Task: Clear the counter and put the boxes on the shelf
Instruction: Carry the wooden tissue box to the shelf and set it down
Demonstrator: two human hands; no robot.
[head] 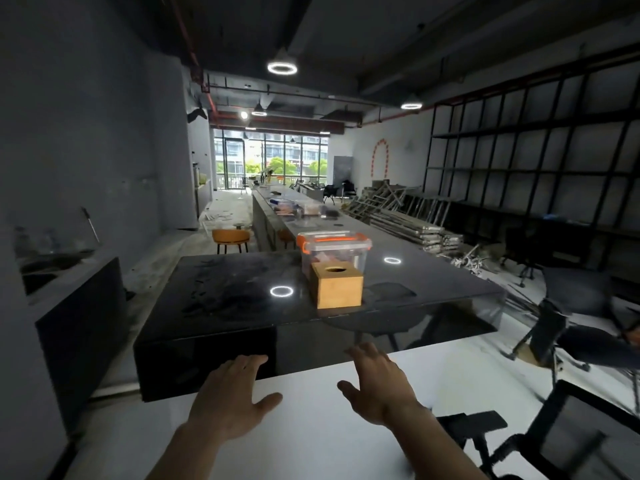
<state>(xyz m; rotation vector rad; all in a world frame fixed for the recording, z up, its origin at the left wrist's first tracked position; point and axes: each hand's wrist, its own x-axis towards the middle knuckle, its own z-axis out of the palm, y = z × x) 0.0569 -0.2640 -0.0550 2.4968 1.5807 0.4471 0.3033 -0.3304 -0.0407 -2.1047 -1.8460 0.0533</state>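
A wooden box (336, 285) with a round hole in its top stands on the glossy black counter (225, 299). Right behind it, touching or nearly so, is a clear plastic container (334, 249) with an orange-clipped lid. My left hand (230, 398) and my right hand (379, 382) hover with fingers spread above a white surface (311, 427) in front of the counter's near edge, well short of both boxes. Neither hand holds anything. A tall black grid shelf (540, 150) lines the right wall.
The counter runs far back with more small items (294, 209) on it. Orange stools (231, 239) stand to its left. Stacked metal frames (405, 216) lie on the floor at right, with black chairs (581, 306) nearer. A dark sink unit (69, 292) is at left.
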